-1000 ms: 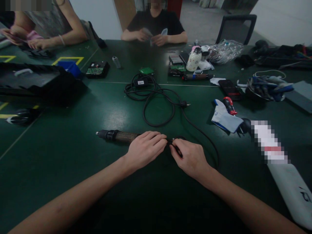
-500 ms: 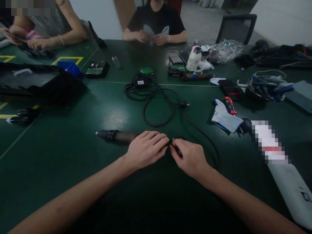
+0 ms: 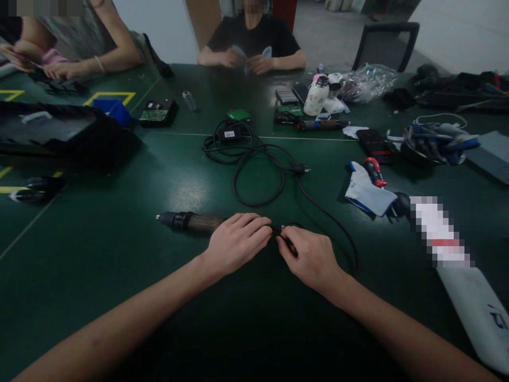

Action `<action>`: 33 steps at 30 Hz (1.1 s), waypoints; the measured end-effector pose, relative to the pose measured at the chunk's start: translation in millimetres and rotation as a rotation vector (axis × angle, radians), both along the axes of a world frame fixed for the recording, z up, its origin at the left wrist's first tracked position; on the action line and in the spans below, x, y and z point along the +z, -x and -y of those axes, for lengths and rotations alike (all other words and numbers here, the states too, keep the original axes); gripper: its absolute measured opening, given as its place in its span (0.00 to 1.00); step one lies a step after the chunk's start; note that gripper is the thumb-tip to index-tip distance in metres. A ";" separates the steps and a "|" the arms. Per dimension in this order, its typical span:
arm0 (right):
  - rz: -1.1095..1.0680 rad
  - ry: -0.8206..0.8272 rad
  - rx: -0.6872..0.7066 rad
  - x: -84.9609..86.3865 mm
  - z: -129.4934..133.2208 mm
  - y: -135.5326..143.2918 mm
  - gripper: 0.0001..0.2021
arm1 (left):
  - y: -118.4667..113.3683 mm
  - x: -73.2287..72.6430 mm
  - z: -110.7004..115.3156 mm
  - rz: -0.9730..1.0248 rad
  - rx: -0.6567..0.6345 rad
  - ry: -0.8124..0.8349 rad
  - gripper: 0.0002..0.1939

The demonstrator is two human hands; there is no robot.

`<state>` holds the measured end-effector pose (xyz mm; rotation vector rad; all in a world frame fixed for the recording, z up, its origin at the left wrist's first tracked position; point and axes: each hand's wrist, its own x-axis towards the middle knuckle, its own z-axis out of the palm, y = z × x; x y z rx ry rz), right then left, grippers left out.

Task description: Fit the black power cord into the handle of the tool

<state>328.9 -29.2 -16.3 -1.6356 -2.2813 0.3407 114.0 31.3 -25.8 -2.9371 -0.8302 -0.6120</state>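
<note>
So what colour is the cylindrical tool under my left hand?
Head view: the tool is brown with a black front.

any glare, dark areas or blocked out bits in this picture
Head view: a pale glare patch lies on the green tabletop just beyond the brown-barrelled tool; head view: the bottom middle is very dark; head view: square mosaic blocks hide part of the long white object at right.

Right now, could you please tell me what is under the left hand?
The dark tool runs under the left hand, its metal tip showing to the left. The covered part's shape cannot be seen.
</note>
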 end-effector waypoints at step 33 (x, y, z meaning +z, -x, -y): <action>0.001 -0.004 -0.002 -0.2 0.8 0.3 0.07 | -0.3 1.3 0.9 -0.014 0.011 -0.001 0.10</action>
